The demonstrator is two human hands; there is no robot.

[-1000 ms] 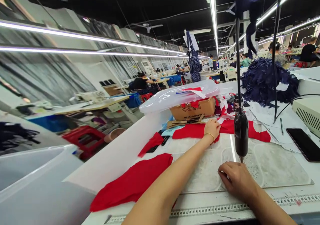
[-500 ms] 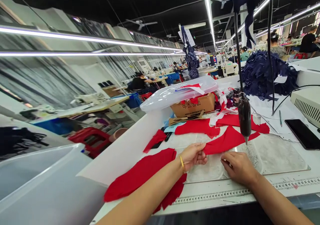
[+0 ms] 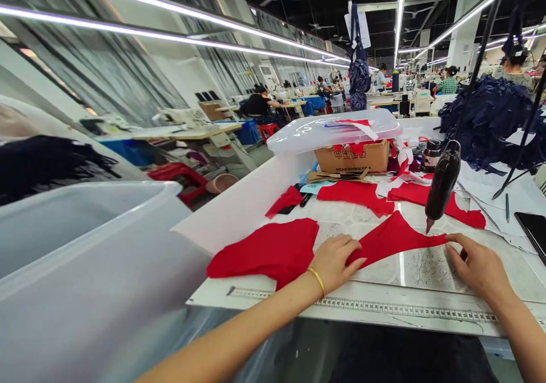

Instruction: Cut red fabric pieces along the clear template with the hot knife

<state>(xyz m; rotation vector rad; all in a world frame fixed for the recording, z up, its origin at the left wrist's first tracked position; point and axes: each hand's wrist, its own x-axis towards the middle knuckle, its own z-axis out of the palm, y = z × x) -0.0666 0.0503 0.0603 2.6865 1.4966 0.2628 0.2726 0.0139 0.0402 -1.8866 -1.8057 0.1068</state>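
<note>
A cut piece of red fabric (image 3: 396,238) lies across the pale worktop panel between my hands. Its left end is under my left hand (image 3: 336,263), which wears a yellow bracelet and rests with thumb and fingers apart on the cloth. At the narrow right tip, my right hand (image 3: 482,266) has the cloth at its thumb and index finger. Just above the fabric hangs a dark, bottle-shaped tool (image 3: 443,181) with its pointed tip down. A larger red fabric piece (image 3: 264,252) lies left of my left hand, partly covered by it.
A tape measure (image 3: 384,308) runs along the front edge. Behind lie more red pieces (image 3: 354,195), a cardboard box (image 3: 352,158) under a clear plastic lid (image 3: 333,130), a navy fabric heap (image 3: 490,121) and a phone (image 3: 533,227). A translucent bin (image 3: 85,246) stands left.
My right hand has moved right to the fabric's narrow tip. My left hand has spread from a pinch onto the cloth, and the piece lies more stretched out. The view has shifted left.
</note>
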